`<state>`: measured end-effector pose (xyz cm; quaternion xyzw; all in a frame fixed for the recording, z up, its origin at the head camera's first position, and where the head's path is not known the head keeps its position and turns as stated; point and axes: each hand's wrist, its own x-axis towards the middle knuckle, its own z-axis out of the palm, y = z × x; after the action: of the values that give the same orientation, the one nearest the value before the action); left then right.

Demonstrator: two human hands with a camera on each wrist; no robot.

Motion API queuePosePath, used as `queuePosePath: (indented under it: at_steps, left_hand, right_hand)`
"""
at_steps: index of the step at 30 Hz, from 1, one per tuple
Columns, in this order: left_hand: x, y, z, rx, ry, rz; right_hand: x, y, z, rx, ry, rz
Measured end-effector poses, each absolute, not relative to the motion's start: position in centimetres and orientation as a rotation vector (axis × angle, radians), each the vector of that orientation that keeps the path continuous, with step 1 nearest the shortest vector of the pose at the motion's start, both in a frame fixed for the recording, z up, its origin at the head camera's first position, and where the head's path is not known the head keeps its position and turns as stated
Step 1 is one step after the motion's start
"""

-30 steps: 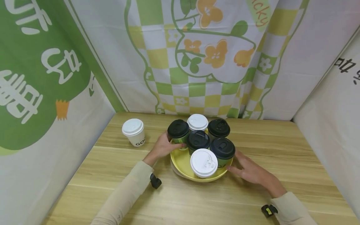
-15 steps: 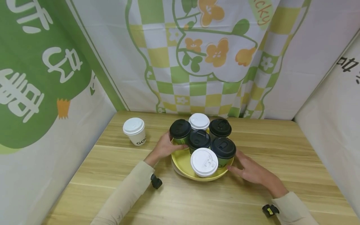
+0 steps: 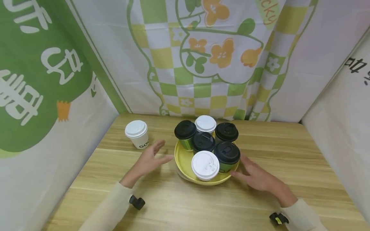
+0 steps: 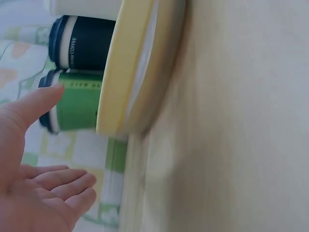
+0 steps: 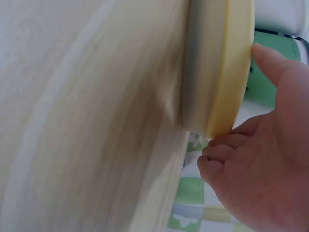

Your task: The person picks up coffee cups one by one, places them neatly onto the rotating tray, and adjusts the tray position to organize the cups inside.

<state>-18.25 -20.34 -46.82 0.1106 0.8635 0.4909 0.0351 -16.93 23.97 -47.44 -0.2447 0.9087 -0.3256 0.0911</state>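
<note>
A round yellow tray (image 3: 183, 162) stands on the wooden table, bearing several lidded paper cups. Black lids top the green cup (image 3: 187, 143) at its left, the middle cup (image 3: 203, 141), the back right cup (image 3: 226, 131) and the front right cup (image 3: 227, 153). White lids cover the back cup (image 3: 205, 124) and the front cup (image 3: 205, 165). My left hand (image 3: 148, 162) is left of the tray, apart from it, fingers spread and holding nothing. At the tray's right edge my right hand (image 3: 256, 175) holds the rim, thumb near the front right cup and fingers along the outer side.
A white-lidded paper cup (image 3: 137, 134) stands alone on the table (image 3: 179, 208), left of the tray and just beyond my left hand. A patterned cloth (image 3: 202, 77) hangs behind the table, with further cloth walls left and right.
My left hand has let go of the green cup and tray's left side and moved left, towards the lone white-lidded cup. My right hand stays at the tray's right edge.
</note>
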Motion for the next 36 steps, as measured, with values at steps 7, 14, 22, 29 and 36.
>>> queuePosePath:
  at_steps: [7, 14, 22, 29, 36]
  left_hand:
    - [-14.9, -27.1, -47.4, 0.290, 2.775, 1.450]
    - [-15.1, -32.0, -46.6, 0.056, 2.871, 1.363]
    - [-18.2, -32.5, -47.0, -0.131, 2.814, 1.470]
    - [-20.6, -31.3, -48.4, -0.090, 2.771, 1.650]
    - [-22.0, -30.4, -48.8, -0.095, 2.780, 1.788]
  right_hand:
    - [-17.4, 25.0, -45.8, -0.654, 2.726, -0.857]
    - [-19.5, 25.5, -45.5, -0.665, 2.737, -0.871]
    - [-20.9, 25.2, -46.3, -0.763, 2.718, -0.847]
    - [-21.1, 24.9, -47.0, -0.795, 2.712, -0.841]
    - [-21.2, 24.8, -47.1, -0.803, 2.693, -0.867]
